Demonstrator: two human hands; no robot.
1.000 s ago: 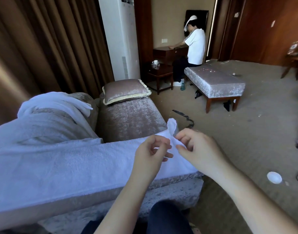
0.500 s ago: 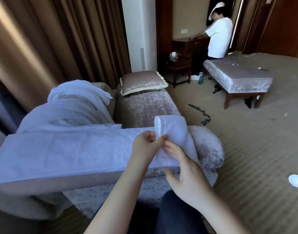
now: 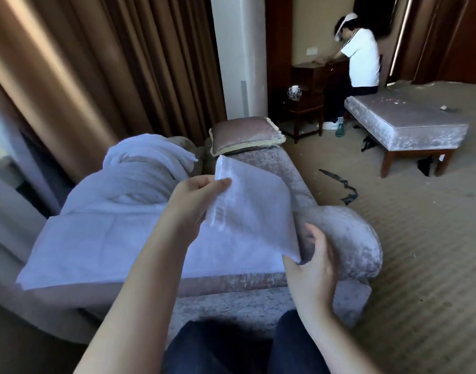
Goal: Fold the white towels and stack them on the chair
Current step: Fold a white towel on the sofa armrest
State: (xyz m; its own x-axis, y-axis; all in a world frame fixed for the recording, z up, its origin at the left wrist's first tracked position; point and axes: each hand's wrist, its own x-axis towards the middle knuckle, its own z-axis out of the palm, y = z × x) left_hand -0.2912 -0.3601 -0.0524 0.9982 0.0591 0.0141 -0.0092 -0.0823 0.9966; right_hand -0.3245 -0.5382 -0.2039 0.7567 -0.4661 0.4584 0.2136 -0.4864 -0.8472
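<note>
A long white towel (image 3: 118,244) lies flat along the padded arm of a velvet chair (image 3: 350,238). My left hand (image 3: 196,198) pinches the towel's right end near its hemmed edge and holds it lifted and folded back toward the left. My right hand (image 3: 315,263) grips the lower corner of that lifted flap from underneath. More white towels (image 3: 147,168) lie crumpled in a heap on the chair behind the flat one.
A velvet cushion (image 3: 246,134) sits on the chair's far end, brown curtains behind. A padded bench (image 3: 409,125) stands at the right, where another person (image 3: 362,58) works at a dark desk. Black straps (image 3: 345,187) lie on the carpet.
Both hands have raised the towel's right end off the chair arm and carried it up and left, folding it back. The camera has moved closer.
</note>
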